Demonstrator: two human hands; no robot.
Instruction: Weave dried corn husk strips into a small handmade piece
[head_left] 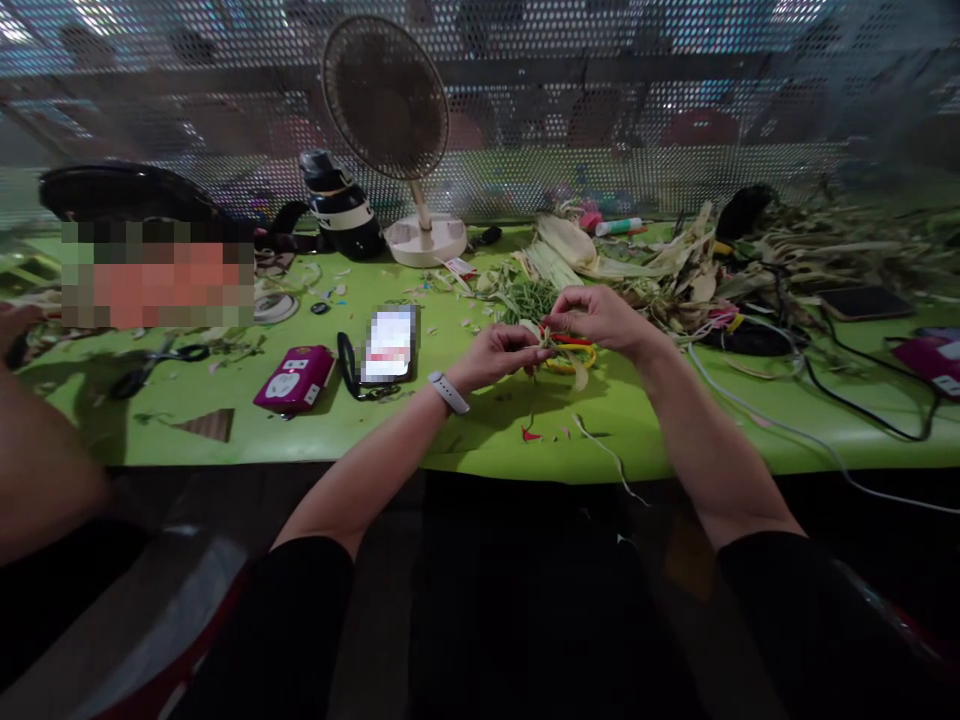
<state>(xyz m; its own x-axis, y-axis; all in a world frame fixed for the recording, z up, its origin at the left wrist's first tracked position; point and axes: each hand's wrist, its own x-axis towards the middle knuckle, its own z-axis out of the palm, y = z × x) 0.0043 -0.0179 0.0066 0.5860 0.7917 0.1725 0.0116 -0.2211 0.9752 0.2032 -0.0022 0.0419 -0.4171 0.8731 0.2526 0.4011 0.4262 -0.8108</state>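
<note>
Both my hands meet over the green table (390, 430), just right of its middle. My left hand (501, 354), with a pale watch on the wrist, pinches a small bundle of green and straw-coloured strips (556, 345). My right hand (596, 315) is closed on the same bundle from the right. Under the hands lie red-handled scissors and a yellow ring (576, 359). Thin strands hang from the bundle toward the table's near edge.
A heap of dried husks (675, 265) spreads behind my hands and to the right. A phone (390, 345), a magenta box (294, 378), black scissors (154, 365), a desk fan (390, 110) and a black bottle (341, 205) stand left. Cables (825, 400) run right. Another person's arm (30, 440) sits far left.
</note>
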